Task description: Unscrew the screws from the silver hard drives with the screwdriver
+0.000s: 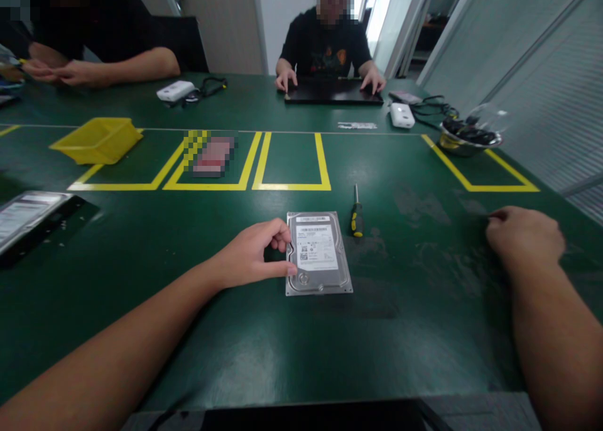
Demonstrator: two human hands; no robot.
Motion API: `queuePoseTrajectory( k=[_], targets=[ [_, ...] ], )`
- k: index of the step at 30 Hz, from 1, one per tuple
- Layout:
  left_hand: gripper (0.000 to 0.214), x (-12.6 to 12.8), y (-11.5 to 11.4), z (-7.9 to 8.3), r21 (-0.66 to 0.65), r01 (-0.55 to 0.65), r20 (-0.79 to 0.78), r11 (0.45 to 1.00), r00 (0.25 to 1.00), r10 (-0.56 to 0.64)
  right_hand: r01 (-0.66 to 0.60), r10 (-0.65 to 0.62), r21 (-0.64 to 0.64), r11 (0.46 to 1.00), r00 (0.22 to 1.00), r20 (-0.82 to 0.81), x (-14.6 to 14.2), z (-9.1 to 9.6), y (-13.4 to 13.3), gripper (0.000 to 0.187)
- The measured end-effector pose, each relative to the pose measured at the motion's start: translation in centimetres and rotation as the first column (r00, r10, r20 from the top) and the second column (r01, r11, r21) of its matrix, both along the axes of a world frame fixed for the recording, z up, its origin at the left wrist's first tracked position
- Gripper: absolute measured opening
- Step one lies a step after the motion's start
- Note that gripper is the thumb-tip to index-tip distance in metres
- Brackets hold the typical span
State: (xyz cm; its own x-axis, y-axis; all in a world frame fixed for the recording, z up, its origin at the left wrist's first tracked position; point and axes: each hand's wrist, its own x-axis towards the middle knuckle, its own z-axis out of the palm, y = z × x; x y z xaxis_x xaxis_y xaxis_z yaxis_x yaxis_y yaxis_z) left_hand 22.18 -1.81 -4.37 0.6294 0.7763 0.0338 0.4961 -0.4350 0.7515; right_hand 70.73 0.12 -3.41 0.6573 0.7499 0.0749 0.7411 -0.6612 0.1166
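A silver hard drive [315, 245] with a white printed label lies flat on the green table. My left hand [264, 252] is at its left edge, the thumb on the lower left part and the curled fingers against the side higher up. Just right of the drive, a screwdriver [357, 220] with a black and yellow handle points away from me. My right hand [525, 239] rests on the table well to the right, closed like a loose fist. Its inner side is hidden, so anything inside it does not show.
Yellow tape [292, 186] marks areas on the table. A yellow bin [101, 141] and a pixelated item [214, 156] sit left. Another drive [31, 214] lies far left. A metal bowl [464, 143] holds dark items. Two people sit opposite, one touching a black panel [334, 92].
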Motion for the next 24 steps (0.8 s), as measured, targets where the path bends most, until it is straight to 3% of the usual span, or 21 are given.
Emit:
queuePoseTrajectory(
  k=[17, 24],
  targets=[
    [0.044, 0.06, 0.07, 0.05, 0.004, 0.008, -0.013, 1.000, 1.000, -0.008, 0.019, -0.018, -0.027, 0.999, 0.999, 0.040, 0.05, -0.33, 0.52, 0.045],
    [0.044, 0.05, 0.06, 0.05, 0.013, 0.009, -0.010, 1.000, 1.000, -0.009, 0.035, -0.035, 0.008, 0.999, 0.999, 0.018, -0.42, -0.21, 0.33, 0.055]
  ],
)
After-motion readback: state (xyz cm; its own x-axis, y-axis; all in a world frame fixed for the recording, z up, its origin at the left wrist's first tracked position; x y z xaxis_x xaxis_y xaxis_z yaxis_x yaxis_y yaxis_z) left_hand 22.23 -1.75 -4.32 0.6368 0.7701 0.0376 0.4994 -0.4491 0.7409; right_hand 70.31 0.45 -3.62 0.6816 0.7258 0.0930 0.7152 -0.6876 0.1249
